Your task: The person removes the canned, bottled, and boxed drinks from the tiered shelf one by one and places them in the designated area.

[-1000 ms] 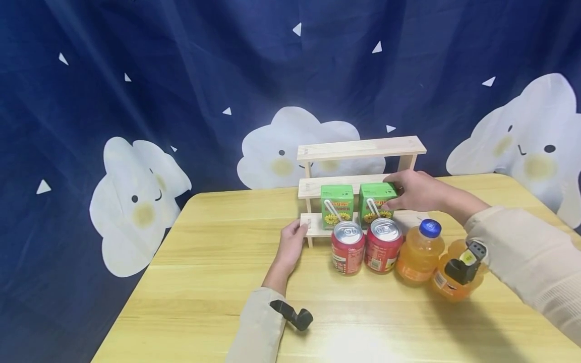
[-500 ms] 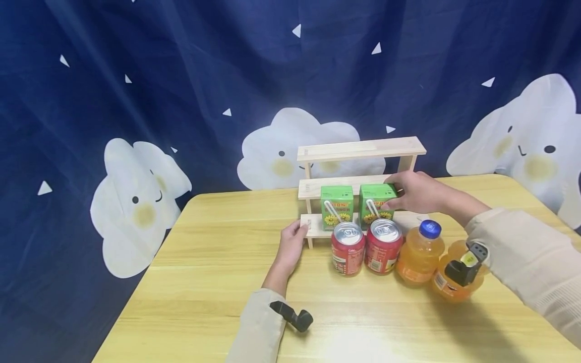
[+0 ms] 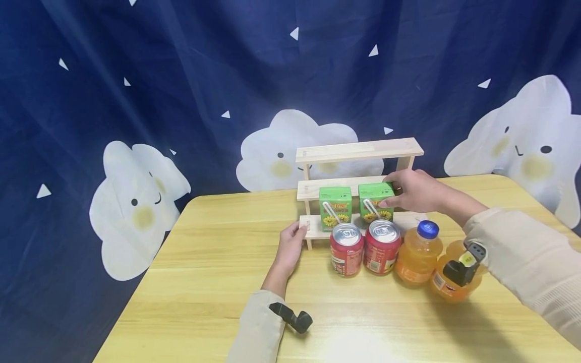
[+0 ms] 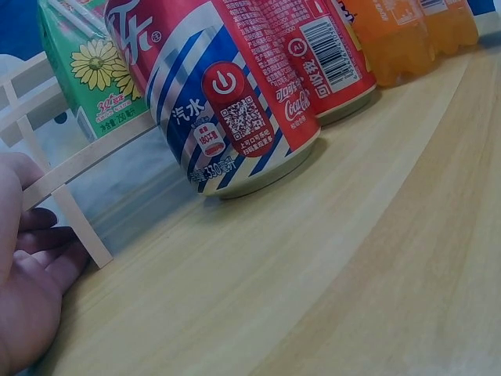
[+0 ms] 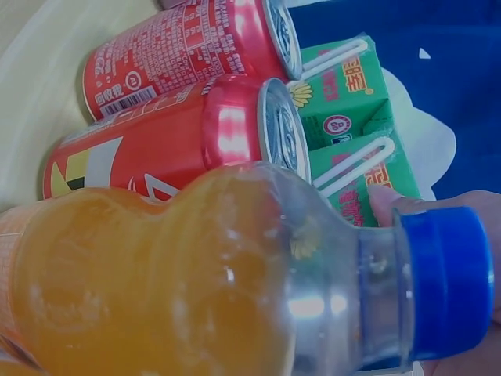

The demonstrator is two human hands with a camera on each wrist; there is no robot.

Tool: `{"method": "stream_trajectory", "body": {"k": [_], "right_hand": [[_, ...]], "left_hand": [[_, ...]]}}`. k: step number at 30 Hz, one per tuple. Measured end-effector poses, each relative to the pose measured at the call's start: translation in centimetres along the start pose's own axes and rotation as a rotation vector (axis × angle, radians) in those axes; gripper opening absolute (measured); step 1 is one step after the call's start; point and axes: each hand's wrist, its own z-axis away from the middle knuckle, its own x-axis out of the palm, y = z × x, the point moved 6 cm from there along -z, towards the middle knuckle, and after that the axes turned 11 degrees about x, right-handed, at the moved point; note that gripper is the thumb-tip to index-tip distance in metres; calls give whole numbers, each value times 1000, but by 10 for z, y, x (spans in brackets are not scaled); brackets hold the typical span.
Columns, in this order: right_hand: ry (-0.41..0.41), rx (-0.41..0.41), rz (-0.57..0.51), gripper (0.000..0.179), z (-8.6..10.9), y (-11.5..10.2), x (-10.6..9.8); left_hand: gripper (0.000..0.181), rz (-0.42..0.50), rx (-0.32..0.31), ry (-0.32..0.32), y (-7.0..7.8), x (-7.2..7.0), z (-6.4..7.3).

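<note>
Two green drink cartons with white straws stand side by side at the wooden step rack (image 3: 358,148). My right hand (image 3: 415,190) grips the right carton (image 3: 374,201) by its upper right side, thumb on the front face. The left carton (image 3: 335,207) stands on the lowest step, apart from both hands. My left hand (image 3: 290,247) holds the left end of that step; the left wrist view shows its fingers (image 4: 47,243) curled behind the rack's leg (image 4: 82,227). A bottle in the right wrist view hides most of my right hand.
Two red cola cans (image 3: 347,252) (image 3: 382,249) stand on the table (image 3: 218,272) before the cartons. To their right are two bottles of orange drink, one blue-capped (image 3: 418,257), the other (image 3: 454,282) partly behind my right wrist camera. A blue curtain (image 3: 204,60) hangs behind.
My right hand and the right carton have risen very slightly against the rack. My left hand keeps its place, and the whole view has shifted a little.
</note>
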Motion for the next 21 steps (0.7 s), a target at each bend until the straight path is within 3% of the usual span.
{"method": "stream_trajectory", "body": {"k": [9,14,21], "right_hand": [[45,25,13,41,5,1,-13],[105,22,21,37,12,-1,-29],[181,20,-23,49,25,-2,-55]], "left_hand": [[42,6,9,3,-1,0,1],[42,12,10,0,-1,0,0],[42,10,5,0,0,0,-1]]}}
